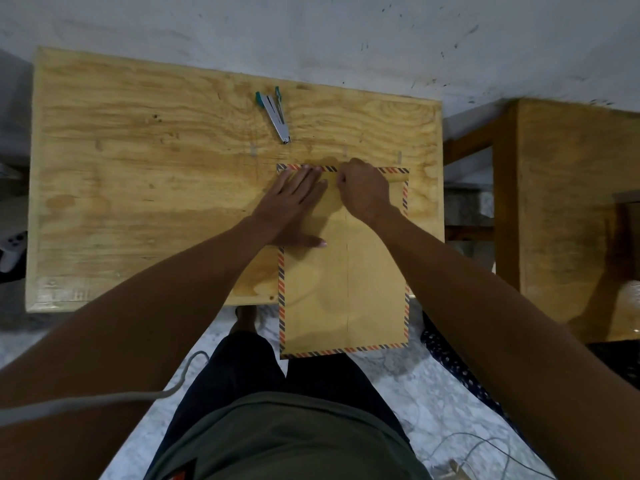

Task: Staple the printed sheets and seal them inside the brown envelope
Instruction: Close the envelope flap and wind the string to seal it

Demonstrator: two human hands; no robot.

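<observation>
On plywood, left hand [294,199] flat, right hand [363,192] fisted atop envelope [343,289].

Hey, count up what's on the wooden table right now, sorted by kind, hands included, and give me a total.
Brown envelope: 1
Stapler: 1
Hands: 2, left hand flat on the envelope, right hand at its top edge
Printed sheets: 0 visible
Total: 4

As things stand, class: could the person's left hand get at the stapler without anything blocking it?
Probably yes. The stapler lies alone on bare table beyond the left hand, which rests flat on the brown envelope; nothing sits between them. It would have to let go of the envelope first.
</observation>
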